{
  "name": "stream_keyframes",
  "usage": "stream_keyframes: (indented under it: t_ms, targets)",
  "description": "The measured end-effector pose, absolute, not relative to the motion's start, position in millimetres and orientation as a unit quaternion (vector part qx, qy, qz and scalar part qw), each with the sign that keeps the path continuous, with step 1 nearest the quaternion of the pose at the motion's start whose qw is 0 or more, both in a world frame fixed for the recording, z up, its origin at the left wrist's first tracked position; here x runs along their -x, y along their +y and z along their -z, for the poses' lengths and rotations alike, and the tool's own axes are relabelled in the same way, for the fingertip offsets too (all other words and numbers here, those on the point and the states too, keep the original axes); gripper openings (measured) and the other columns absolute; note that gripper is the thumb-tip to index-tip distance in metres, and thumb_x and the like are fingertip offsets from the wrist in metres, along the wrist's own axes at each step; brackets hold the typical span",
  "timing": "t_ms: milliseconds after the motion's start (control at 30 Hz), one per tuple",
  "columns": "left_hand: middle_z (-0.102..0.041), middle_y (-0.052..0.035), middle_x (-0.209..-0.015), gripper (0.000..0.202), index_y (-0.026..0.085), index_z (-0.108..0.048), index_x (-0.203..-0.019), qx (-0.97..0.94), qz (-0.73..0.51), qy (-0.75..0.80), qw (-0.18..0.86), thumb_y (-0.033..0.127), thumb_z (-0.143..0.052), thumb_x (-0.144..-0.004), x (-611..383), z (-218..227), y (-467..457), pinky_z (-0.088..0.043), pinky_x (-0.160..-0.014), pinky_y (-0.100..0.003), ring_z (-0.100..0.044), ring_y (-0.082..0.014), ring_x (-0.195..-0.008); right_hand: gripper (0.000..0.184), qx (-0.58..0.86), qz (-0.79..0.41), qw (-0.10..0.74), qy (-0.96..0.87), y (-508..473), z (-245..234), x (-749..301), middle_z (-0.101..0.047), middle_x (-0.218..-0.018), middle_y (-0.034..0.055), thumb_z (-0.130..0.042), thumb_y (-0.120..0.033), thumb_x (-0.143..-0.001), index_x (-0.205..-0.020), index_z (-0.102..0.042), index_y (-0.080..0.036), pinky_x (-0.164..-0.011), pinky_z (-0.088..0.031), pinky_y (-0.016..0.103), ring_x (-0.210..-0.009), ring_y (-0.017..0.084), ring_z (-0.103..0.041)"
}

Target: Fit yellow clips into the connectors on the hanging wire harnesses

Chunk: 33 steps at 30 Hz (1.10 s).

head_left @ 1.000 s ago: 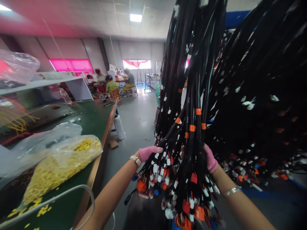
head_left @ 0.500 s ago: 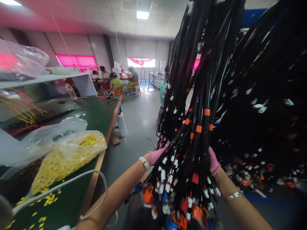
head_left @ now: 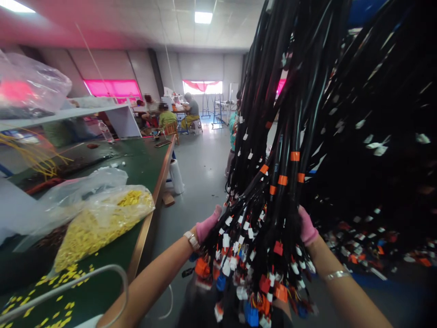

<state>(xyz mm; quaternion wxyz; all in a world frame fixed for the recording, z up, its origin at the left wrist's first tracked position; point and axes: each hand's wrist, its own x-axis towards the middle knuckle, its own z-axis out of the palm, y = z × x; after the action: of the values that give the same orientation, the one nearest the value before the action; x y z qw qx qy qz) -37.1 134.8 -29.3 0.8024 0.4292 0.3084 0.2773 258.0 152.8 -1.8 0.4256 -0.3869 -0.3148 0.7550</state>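
A thick bundle of black wire harnesses (head_left: 283,150) hangs in front of me, with orange tape bands on the cables. White, orange, red and blue connectors (head_left: 252,314) crowd its lower ends. My left hand (head_left: 209,224), in a pink glove, grips the strands splayed out on the left side. On the right flank of the same bundle, my right hand (head_left: 307,226), also pink-gloved, is closed round the cables. The fingers of both hands are largely hidden behind the strands.
More black harnesses (head_left: 372,182) hang at the right. On the left, a green-topped bench (head_left: 146,157) carries a plastic bag of yellow pieces (head_left: 102,228), with loose ones spilled nearby. A white curved tube (head_left: 68,282) crosses the bench front. Several people sit at far tables.
My left hand has shifted left and slightly down, spreading the left-hand strands and their connectors outward. My right hand stays almost in place at the bundle's right side.
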Motion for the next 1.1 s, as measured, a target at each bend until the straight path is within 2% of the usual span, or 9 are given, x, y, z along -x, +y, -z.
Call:
stream_keyframes:
  t_ms: [100,167,233,300,433,633,767,900,1100]
  targets:
    - [-0.068,-0.0128,-0.077,0.078,0.008,-0.064,-0.097,-0.377,-0.267,0.268,0.845,0.077,-0.043,-0.067,47,39,115,-0.047,-0.083,-0.041,-0.065,-0.0273,-0.078,0.024,0.390,-0.703,0.497,-0.325,153,3,-257,-0.073,-0.069,0.0007,-0.058,-0.049,-0.067,-0.073,-0.067,-0.027,-0.088,-0.049,0.041,-0.089,0.028,-0.066]
    - [-0.069,-0.0118,-0.076,0.059,0.009,-0.065,-0.094,-0.373,-0.252,0.256,0.856,0.060,-0.061,-0.066,45,39,106,-0.049,-0.077,-0.037,-0.065,-0.0243,-0.073,0.022,0.391,-0.677,0.546,-0.302,151,6,-258,-0.073,-0.067,-0.0017,-0.059,-0.049,-0.068,-0.073,-0.066,-0.029,-0.089,-0.049,0.038,-0.089,0.026,-0.066]
    - [-0.069,-0.0106,-0.081,0.046,0.010,-0.064,-0.095,-0.394,-0.225,0.263,0.852,0.043,-0.071,-0.063,36,32,100,-0.050,-0.074,-0.032,-0.065,-0.0209,-0.072,0.026,0.395,-0.682,0.550,-0.275,146,10,-261,-0.072,-0.064,-0.0006,-0.057,-0.054,-0.069,-0.072,-0.066,-0.029,-0.088,-0.050,0.039,-0.089,0.027,-0.066]
    - [-0.069,-0.0098,-0.088,0.043,0.012,-0.064,-0.098,-0.435,-0.227,0.293,0.820,0.037,-0.073,-0.065,25,21,96,-0.050,-0.076,-0.031,-0.064,-0.0188,-0.075,0.028,0.410,-0.708,0.511,-0.262,141,15,-266,-0.071,-0.061,0.0025,-0.057,-0.054,-0.067,-0.070,-0.066,-0.027,-0.087,-0.050,0.043,-0.088,0.030,-0.066]
    - [-0.069,-0.0101,-0.092,0.043,0.012,-0.064,-0.097,-0.438,-0.281,0.370,0.770,0.046,-0.066,-0.072,8,-2,84,-0.049,-0.081,-0.034,-0.064,-0.0193,-0.076,0.019,0.419,-0.723,0.476,-0.274,135,21,-271,-0.073,-0.068,0.0046,-0.063,-0.041,-0.063,-0.073,-0.067,-0.025,-0.086,-0.050,0.048,-0.085,0.032,-0.067]
    - [-0.070,-0.0134,-0.087,0.053,0.008,-0.061,-0.105,-0.272,-0.284,0.298,0.870,0.053,-0.051,-0.080,2,-32,57,-0.047,-0.085,-0.038,-0.066,-0.0244,-0.080,0.015,0.387,-0.679,0.535,-0.321,137,15,-261,-0.074,-0.073,0.0018,-0.063,-0.034,-0.067,-0.079,-0.067,-0.025,-0.088,-0.050,0.046,-0.087,0.030,-0.067]
    - [-0.071,-0.0128,-0.081,0.061,0.008,-0.056,-0.113,-0.210,-0.242,0.229,0.919,0.058,-0.040,-0.082,7,-57,44,-0.053,-0.066,-0.038,-0.067,-0.0250,-0.067,0.021,0.382,-0.683,0.532,-0.323,138,14,-254,-0.075,-0.078,0.0026,-0.061,-0.036,-0.069,-0.085,-0.068,-0.023,-0.088,-0.051,0.044,-0.090,0.029,-0.067]
    - [-0.069,-0.0128,-0.070,0.067,0.007,-0.056,-0.111,-0.179,-0.230,0.205,0.934,0.063,-0.030,-0.083,9,-77,32,-0.051,-0.047,-0.036,-0.064,-0.0262,-0.054,0.023,0.382,-0.686,0.526,-0.326,136,12,-250,-0.075,-0.083,0.0026,-0.060,-0.037,-0.071,-0.088,-0.067,-0.024,-0.087,-0.052,0.041,-0.092,0.028,-0.066]
    - [-0.069,-0.0170,-0.078,0.065,0.006,-0.058,-0.107,-0.138,-0.270,0.190,0.934,0.061,-0.034,-0.082,-7,-81,28,-0.052,-0.055,-0.038,-0.065,-0.0263,-0.059,0.025,0.395,-0.690,0.512,-0.325,133,8,-250,-0.075,-0.080,0.0040,-0.059,-0.040,-0.072,-0.088,-0.067,-0.022,-0.083,-0.054,0.043,-0.087,0.029,-0.068]
